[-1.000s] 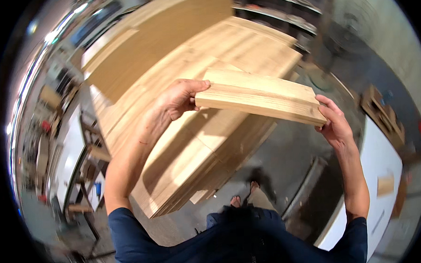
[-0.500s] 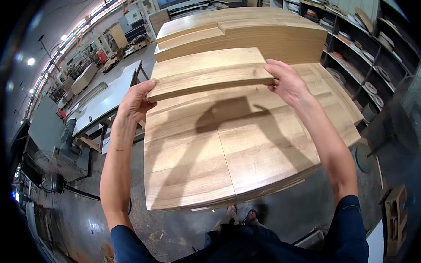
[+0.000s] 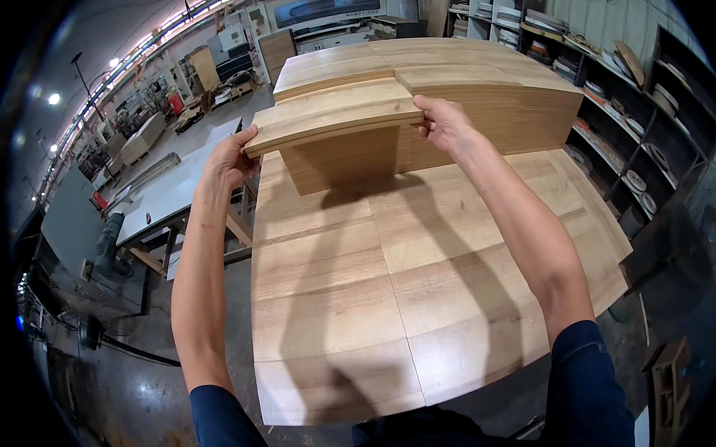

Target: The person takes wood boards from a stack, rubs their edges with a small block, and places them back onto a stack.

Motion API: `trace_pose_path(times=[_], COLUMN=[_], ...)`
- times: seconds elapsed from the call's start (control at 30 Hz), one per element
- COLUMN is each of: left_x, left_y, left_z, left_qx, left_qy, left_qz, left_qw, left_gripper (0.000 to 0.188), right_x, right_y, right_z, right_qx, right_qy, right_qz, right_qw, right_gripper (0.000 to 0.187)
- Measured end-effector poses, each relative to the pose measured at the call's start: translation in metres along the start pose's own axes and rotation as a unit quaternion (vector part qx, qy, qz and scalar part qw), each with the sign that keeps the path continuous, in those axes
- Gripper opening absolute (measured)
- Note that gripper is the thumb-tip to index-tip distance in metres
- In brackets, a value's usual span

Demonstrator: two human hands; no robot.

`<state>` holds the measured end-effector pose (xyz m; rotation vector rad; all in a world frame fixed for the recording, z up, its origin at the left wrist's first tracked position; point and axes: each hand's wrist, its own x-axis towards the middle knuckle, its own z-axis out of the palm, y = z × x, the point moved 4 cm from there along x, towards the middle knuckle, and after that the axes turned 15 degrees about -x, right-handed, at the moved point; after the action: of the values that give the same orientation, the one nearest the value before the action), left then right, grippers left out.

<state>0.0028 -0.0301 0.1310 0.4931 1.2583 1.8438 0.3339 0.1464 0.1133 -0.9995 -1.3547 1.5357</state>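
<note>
A narrow wood-grain board spans between my two hands, raised above the panels and lying against the view of the tall stack's front left edge. My left hand grips its left end, thumb on top. At the other end, my right hand pinches it with the thumb above and fingers below. Right behind the board rises a tall stack of wood-grain boards, one column standing lower at the left. Wide wood-grain panels lie beneath my forearms, crossed by their shadows. Whether the board touches the stack, I cannot tell.
Dark shelves with coiled rolls line the right wall. To the left stands a pale-topped table. A machine with a dark window is at the back. A wooden rack sits at the lower right.
Both hands have carried the board away from me and slightly left, from above the wide panels to the tall stack's front left. My view has shifted, showing more of the back.
</note>
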Motion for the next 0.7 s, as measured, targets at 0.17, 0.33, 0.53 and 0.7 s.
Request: trace_pose_path(times=[0.17, 0.33, 0.53, 0.7], left_x=[0.041, 0.028, 0.009, 0.027], left_y=[-0.008, -0.013, -0.018, -0.018], left_z=[0.001, 0.002, 0.015, 0.013], left_qx=[0.031, 0.118, 0.206, 0.206], left_qy=[-0.017, -0.12, -0.161, -0.145], left_qz=[-0.005, 0.075, 0.248, 0.251], left_qw=[0.999, 0.983, 0.933, 0.935], left_gripper=[0.025, 0.049, 0.052, 0.051], right_x=[0.012, 0.01, 0.026, 0.043], right_y=[0.001, 0.006, 0.001, -0.002], right_z=[-0.001, -0.01, -0.018, -0.022], right_qx=[0.047, -0.045, -0.194, -0.352], right_qy=[-0.031, -0.045, -0.008, 0.118], right_qz=[-0.068, -0.193, -0.259, -0.274], right_qw=[0.996, 0.979, 0.946, 0.887], right_gripper=[0.024, 0.035, 0.036, 0.045])
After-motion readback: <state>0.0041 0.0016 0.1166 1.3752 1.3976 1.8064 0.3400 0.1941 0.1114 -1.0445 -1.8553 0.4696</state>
